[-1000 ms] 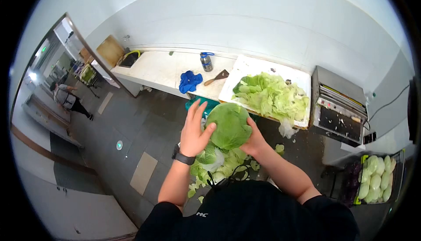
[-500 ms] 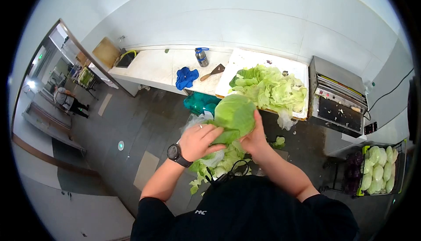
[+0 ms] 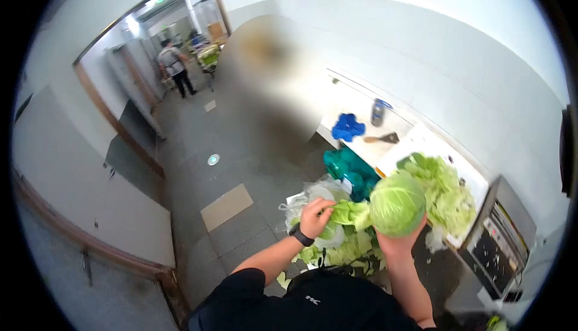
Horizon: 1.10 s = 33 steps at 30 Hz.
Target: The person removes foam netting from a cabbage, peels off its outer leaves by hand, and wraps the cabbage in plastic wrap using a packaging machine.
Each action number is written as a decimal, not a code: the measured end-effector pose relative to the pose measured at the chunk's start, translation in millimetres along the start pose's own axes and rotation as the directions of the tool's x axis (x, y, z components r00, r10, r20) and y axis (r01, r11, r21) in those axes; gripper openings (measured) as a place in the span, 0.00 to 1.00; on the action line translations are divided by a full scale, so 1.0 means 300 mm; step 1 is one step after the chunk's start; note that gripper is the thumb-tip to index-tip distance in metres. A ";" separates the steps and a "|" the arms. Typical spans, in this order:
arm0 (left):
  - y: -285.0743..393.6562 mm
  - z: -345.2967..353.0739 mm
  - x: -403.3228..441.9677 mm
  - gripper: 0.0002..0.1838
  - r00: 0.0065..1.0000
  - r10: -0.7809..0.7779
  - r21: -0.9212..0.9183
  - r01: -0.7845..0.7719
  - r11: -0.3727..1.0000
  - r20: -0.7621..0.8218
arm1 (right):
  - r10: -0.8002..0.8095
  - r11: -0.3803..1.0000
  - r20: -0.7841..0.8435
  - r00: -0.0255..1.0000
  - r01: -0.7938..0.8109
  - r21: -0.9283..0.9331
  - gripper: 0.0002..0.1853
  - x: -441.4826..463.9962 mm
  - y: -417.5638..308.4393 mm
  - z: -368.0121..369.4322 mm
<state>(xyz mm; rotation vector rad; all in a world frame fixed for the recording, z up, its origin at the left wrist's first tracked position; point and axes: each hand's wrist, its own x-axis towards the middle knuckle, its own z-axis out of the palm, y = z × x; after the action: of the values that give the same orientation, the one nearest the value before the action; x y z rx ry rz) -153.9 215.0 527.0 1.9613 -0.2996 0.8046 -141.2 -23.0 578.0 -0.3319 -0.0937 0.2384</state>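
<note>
A round green cabbage [image 3: 397, 203] rests in my right hand [image 3: 398, 242], whose fingers and palm support it from below and from the side. My left hand [image 3: 315, 217], with a dark watch on the wrist, pinches a loose cabbage leaf [image 3: 348, 213] at the left of the head. The leaf stretches from my fingers to the cabbage; whether it is still joined there I cannot tell. Below my hands lies a heap of pale leaves [image 3: 346, 252], beside white netting and clear plastic [image 3: 328, 189].
A white tray [image 3: 478, 177] of leaves stands on the counter beside a wrapping machine [image 3: 500, 240]. Left of it are a scraper [image 3: 382, 139], a blue cloth [image 3: 348, 127] and a bottle [image 3: 377, 113]. Green mesh bags [image 3: 349, 171] sit below. Another person [image 3: 174, 66] stands beyond the doorway.
My left hand has moved left, away from the cabbage, drawing a leaf outward. My right hand still holds the head. The view has turned left, and a blurred patch now covers part of it.
</note>
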 end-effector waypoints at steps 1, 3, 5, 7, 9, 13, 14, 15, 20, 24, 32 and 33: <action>-0.005 -0.011 -0.014 0.09 0.999 -0.040 -0.023 0.039 0.999 -0.023 | 0.024 1.000 0.029 0.999 -0.024 -0.005 0.40 0.003 0.012 0.000; -0.015 -0.019 -0.020 0.07 0.970 -0.113 -0.042 0.106 0.993 -0.215 | 0.091 0.980 -0.045 0.995 -0.081 0.184 0.38 0.007 0.020 -0.003; -0.158 -0.038 -0.031 0.05 0.797 -0.427 -0.157 0.400 0.903 -0.428 | 0.104 0.968 -0.099 0.990 -0.079 0.238 0.36 0.018 0.018 0.003; -0.184 -0.113 -0.009 0.08 0.778 -0.508 -0.208 0.463 0.861 -0.370 | 0.093 0.975 -0.105 0.990 -0.069 0.212 0.37 0.015 0.006 0.018; -0.254 -0.115 -0.040 0.12 0.863 -0.472 -0.098 0.462 0.882 -0.181 | 0.087 0.980 0.032 0.996 -0.092 0.178 0.36 0.030 -0.030 0.033; -0.264 -0.048 -0.036 0.32 0.921 -0.266 0.261 0.192 0.946 0.286 | 0.036 0.991 -0.037 0.999 -0.031 0.131 0.38 0.039 -0.032 0.081; -0.229 -0.014 -0.009 0.40 0.932 -0.157 0.105 0.130 0.986 0.326 | -0.011 0.994 -0.066 0.998 0.018 0.109 0.39 0.048 -0.006 0.084; -0.148 0.019 0.024 0.40 0.932 -0.155 0.100 0.128 0.987 0.328 | -0.057 0.994 -0.099 0.993 0.066 0.085 0.39 0.052 0.021 0.081; 0.168 0.134 0.032 0.57 0.940 -0.137 -0.524 0.291 0.800 0.313 | 0.011 0.989 0.085 0.996 0.002 -0.149 0.37 0.040 0.087 0.040; 0.185 0.085 0.066 0.58 0.964 -0.017 -0.451 0.140 0.881 0.266 | 0.081 0.905 0.144 0.986 -0.012 -0.425 0.39 0.019 0.009 -0.100; 0.237 0.059 0.107 0.22 0.990 0.046 -0.144 -0.027 0.989 0.132 | 0.085 0.980 0.061 0.994 -0.073 -0.183 0.40 0.012 0.022 -0.050; 0.246 0.084 0.109 0.17 0.990 -0.123 -0.141 0.131 0.981 0.070 | 0.093 0.981 0.026 0.995 -0.087 -0.176 0.38 0.015 0.027 -0.061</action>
<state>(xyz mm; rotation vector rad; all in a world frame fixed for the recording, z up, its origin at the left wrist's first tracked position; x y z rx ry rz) -156.9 159.7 590.9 1.8498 -0.2587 0.6243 -136.3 -20.1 558.2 -0.5080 -0.1339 0.3261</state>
